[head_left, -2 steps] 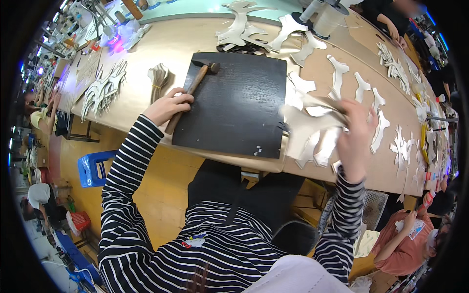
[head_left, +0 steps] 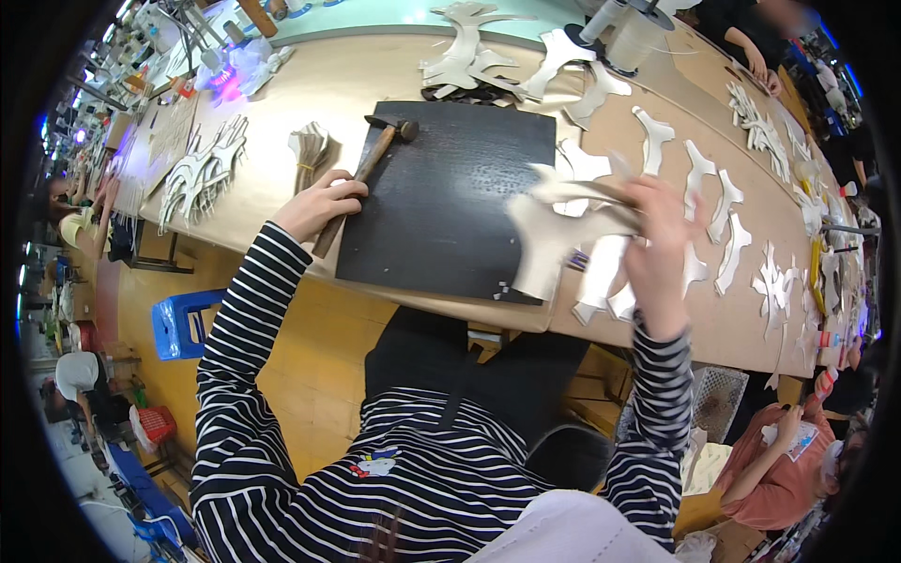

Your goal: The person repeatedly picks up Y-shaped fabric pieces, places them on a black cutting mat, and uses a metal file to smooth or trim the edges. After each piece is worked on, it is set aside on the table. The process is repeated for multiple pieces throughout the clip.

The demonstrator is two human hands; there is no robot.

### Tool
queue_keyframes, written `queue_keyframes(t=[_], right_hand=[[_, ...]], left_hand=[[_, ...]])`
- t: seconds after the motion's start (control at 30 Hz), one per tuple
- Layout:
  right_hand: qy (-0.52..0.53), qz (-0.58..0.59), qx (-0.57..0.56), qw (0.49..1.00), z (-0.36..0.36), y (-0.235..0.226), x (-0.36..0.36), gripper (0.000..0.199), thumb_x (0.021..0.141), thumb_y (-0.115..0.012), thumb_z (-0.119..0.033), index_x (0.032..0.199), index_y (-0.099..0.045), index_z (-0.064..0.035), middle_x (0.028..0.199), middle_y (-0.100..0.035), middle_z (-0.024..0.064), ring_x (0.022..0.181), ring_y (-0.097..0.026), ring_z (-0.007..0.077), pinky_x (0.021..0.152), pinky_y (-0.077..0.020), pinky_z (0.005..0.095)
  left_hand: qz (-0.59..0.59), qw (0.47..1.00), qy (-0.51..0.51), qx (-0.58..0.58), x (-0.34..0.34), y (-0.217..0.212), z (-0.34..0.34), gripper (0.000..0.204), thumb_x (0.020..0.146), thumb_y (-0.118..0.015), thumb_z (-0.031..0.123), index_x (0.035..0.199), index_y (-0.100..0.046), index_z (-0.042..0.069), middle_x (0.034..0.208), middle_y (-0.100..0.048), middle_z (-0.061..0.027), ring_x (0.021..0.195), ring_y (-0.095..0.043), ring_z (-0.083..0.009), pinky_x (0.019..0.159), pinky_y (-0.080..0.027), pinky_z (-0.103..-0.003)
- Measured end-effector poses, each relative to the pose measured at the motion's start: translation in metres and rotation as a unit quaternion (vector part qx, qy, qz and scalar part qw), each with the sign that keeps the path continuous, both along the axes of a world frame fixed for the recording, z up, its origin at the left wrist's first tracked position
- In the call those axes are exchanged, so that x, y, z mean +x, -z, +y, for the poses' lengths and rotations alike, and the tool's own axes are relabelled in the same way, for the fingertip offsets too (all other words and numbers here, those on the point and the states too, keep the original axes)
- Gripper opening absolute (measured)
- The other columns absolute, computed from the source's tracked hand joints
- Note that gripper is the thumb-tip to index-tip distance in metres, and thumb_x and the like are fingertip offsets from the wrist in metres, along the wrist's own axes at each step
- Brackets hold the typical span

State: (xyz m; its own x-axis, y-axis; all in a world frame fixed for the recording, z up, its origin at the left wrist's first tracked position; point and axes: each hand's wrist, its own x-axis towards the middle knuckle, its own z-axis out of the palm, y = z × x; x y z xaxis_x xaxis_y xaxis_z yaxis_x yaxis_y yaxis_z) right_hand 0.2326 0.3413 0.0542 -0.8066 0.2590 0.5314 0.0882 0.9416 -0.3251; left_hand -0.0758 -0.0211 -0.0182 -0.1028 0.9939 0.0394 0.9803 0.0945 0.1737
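The left forearm rises from a bent elbow, and the left hand (head_left: pixel 327 204) sits at the left edge of the black board (head_left: pixel 441 197), fingers curled around the handle of the hammer (head_left: pixel 375 159). The hammer's head lies toward the board's upper left corner, its handle slanting down past the edge. The right forearm stands nearly upright, wrist raised; the right hand (head_left: pixel 660 244) is closed on pale cutouts (head_left: pixel 549 230), their wide end above the board's right side. Motion blur hides how many it grips.

The brown tabletop (head_left: pixel 366 70) carries a banded bundle (head_left: pixel 310 150) near the left hand, a pile of branching strips (head_left: pixel 205 171) farther left, and spread pieces (head_left: pixel 735 253) right of the right hand. A spool (head_left: pixel 633 45) stands at the far side. Below are a yellow floor (head_left: pixel 319 328) and a blue stool (head_left: pixel 171 328); a co-worker in pink (head_left: pixel 774 479) sits at lower right.
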Motion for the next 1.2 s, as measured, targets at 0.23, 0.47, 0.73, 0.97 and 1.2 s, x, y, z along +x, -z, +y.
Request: queue_keyframes(t=[0.23, 0.47, 0.73, 0.97, 1.2], right_hand=[[-0.162, -0.155, 0.039, 0.974, -0.081, 0.046, -0.046, 0.062, 0.079, -0.073, -0.009, 0.138, -0.056, -0.0201, 0.143, -0.052, 0.0051, 0.135, -0.044, 0.0289, 0.117, -0.0228, 0.053], [0.075, -0.2, -0.066, 0.975, -0.055, 0.085, -0.011, 0.045, 0.083, -0.066, -0.001, 0.128, -0.06, -0.0061, 0.113, -0.059, 0.0142, 0.11, -0.055, 0.0332, 0.096, -0.0422, 0.0436], [0.109, -0.07, -0.199, 0.971, -0.062, 0.068, 0.009, 0.035, 0.098, -0.052, 0.001, 0.132, -0.058, 0.0007, 0.097, -0.054, 0.0113, 0.084, -0.056, 0.0229, 0.075, -0.0454, 0.0319], [0.035, -0.026, -0.408, 0.912, -0.09, 0.037, -0.001, 0.03, 0.096, -0.061, -0.003, 0.125, -0.065, -0.0008, 0.104, -0.058, 0.0052, 0.069, -0.045, 0.0088, 0.063, -0.0388, 0.0225], [-0.024, -0.16, -0.529, 0.833, -0.116, 0.059, -0.02, 0.027, 0.093, -0.07, -0.007, 0.118, -0.067, 0.0036, 0.089, -0.071, 0.0029, 0.081, -0.062, 0.0062, 0.073, -0.0484, 0.021]], left_hand=[[-0.007, 0.993, -0.106, -0.046, 0.002, -0.007, -0.037, 0.013, 0.075, -0.065, 0.001, 0.085, -0.071, 0.005, 0.123, -0.067, -0.0049, 0.123, -0.055, -0.0292, 0.105, -0.047, -0.039], [-0.184, 0.94, -0.179, 0.223, 0.069, 0.001, 0.046, 0.027, 0.086, -0.062, -0.002, 0.112, -0.067, 0.003, 0.125, -0.064, -0.0123, 0.118, -0.058, -0.034, 0.102, -0.044, -0.042], [-0.168, 0.918, -0.245, 0.262, 0.107, 0.021, 0.127, 0.025, 0.081, -0.073, 0.009, 0.106, -0.07, 0.006, 0.093, -0.059, -0.0091, 0.095, -0.056, -0.0291, 0.088, -0.044, -0.04], [-0.217, 0.931, -0.157, 0.248, 0.125, -0.012, 0.102, 0.016, 0.082, -0.066, 0.0, 0.096, -0.071, 0.004, 0.091, -0.062, -0.0069, 0.082, -0.062, -0.0269, 0.073, -0.051, -0.039], [-0.279, 0.931, -0.154, 0.18, 0.13, 0.0, 0.09, 0.021, 0.089, -0.064, 0.004, 0.11, -0.068, 0.002, 0.099, -0.062, -0.0111, 0.092, -0.062, -0.031, 0.08, -0.049, -0.039]])
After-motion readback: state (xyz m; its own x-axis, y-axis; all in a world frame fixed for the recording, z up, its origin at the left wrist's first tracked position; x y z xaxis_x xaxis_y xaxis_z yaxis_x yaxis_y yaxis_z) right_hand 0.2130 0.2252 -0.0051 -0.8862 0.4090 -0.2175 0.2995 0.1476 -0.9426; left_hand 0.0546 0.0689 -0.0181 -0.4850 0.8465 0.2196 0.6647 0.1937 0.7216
